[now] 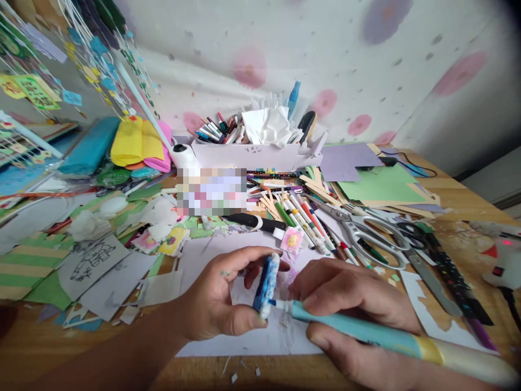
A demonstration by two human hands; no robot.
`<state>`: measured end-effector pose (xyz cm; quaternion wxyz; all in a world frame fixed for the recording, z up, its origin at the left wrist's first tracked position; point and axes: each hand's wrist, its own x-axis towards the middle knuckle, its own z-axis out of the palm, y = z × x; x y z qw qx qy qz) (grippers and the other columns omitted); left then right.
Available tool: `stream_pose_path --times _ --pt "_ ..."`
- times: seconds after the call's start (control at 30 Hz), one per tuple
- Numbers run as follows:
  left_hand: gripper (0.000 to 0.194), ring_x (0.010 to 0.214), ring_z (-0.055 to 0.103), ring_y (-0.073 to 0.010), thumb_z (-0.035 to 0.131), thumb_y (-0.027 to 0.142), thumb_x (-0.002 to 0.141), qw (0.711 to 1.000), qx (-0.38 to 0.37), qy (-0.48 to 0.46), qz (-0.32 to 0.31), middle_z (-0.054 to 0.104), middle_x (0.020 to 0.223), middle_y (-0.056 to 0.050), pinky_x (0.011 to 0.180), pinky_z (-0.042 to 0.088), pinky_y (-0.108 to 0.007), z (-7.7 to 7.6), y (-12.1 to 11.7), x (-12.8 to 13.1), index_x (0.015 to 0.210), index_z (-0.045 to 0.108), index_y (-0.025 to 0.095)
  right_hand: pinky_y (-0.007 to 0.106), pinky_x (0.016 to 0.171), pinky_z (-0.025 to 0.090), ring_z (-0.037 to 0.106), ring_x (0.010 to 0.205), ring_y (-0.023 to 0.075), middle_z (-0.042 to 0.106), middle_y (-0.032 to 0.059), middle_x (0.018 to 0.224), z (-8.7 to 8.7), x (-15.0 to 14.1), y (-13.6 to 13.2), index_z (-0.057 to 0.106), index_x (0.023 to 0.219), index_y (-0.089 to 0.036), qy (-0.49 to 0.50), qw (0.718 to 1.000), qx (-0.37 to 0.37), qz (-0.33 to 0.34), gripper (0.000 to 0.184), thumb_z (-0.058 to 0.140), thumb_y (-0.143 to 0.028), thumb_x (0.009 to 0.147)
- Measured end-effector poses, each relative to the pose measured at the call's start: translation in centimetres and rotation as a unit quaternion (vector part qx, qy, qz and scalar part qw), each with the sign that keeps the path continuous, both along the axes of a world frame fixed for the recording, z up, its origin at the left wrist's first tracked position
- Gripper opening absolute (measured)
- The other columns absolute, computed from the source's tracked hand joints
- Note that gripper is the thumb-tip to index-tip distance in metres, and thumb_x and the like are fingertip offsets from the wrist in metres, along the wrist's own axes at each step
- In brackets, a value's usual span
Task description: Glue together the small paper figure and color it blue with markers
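My left hand (232,290) grips a small, thin blue-and-white piece (266,285) between thumb and fingers. It is held on edge, and its thick white rim is partly coloured blue; what it is made of I cannot tell. My right hand (358,304) is closed around a marker (366,330) with a light blue and yellow barrel. The marker's dark blue tip touches the lower part of the rim. Beneath both hands lies a white sheet of paper (203,331) with smudges. A small pink square with a yellow flower (292,240) rests just beyond my right hand.
Several markers (303,220), large silver scissors (370,231) and a craft knife (435,282) lie to the right. At the far right is a glue gun (502,255). Paper scraps (97,271) cover the left side. A white box (244,156) of pens stands behind.
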<state>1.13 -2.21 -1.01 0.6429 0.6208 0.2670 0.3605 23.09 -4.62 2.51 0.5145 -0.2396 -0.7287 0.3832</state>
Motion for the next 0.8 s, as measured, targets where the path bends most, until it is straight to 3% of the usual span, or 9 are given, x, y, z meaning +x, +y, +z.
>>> stream_pose_path --times 0.23,0.33,0.7,0.8 --pt "0.047 0.114 0.061 -0.0173 0.074 0.034 0.081 0.984 -0.115 -0.120 -0.059 0.067 0.126 0.000 0.096 0.046 -0.023 0.3 -1.0 1.0 0.126 0.062 0.036 0.028 0.061 0.057 0.069 0.069 0.0173 0.070 0.0058 0.080 -0.1 -0.1 -0.2 0.066 0.092 -0.023 0.020 0.998 -0.013 -0.063 0.027 0.069 -0.004 0.074" --pt "0.046 0.117 0.060 -0.0173 0.073 0.032 0.082 0.984 -0.115 -0.125 -0.052 0.067 0.128 0.000 0.098 0.045 -0.023 0.2 -1.2 1.0 0.127 0.061 0.035 0.027 0.059 0.058 0.069 0.067 0.0173 0.071 0.0063 0.077 0.0 -0.2 -0.3 0.066 0.092 -0.022 0.015 0.999 0.010 -0.045 0.026 0.072 -0.005 0.073" --pt "0.046 0.118 0.061 -0.0172 0.073 0.032 0.082 0.984 -0.115 -0.132 -0.029 0.066 0.130 0.002 0.099 0.045 -0.019 -0.1 -1.5 1.2 0.127 0.062 0.035 0.023 0.059 0.056 0.068 0.065 0.0153 0.070 0.0044 0.072 0.0 -0.7 -0.5 0.066 0.085 -0.020 0.042 0.996 0.007 -0.084 0.017 0.071 -0.008 0.075" --pt "0.046 0.119 0.060 -0.0182 0.073 0.032 0.082 0.985 -0.118 -0.126 -0.030 0.066 0.130 0.002 0.099 0.045 -0.021 -0.1 -1.5 1.2 0.126 0.063 0.036 0.024 0.058 0.056 0.068 0.062 0.0153 0.070 0.0045 0.071 -0.1 -0.8 -0.4 0.067 0.085 -0.019 0.047 0.997 0.019 -0.062 0.017 0.074 -0.008 0.073"
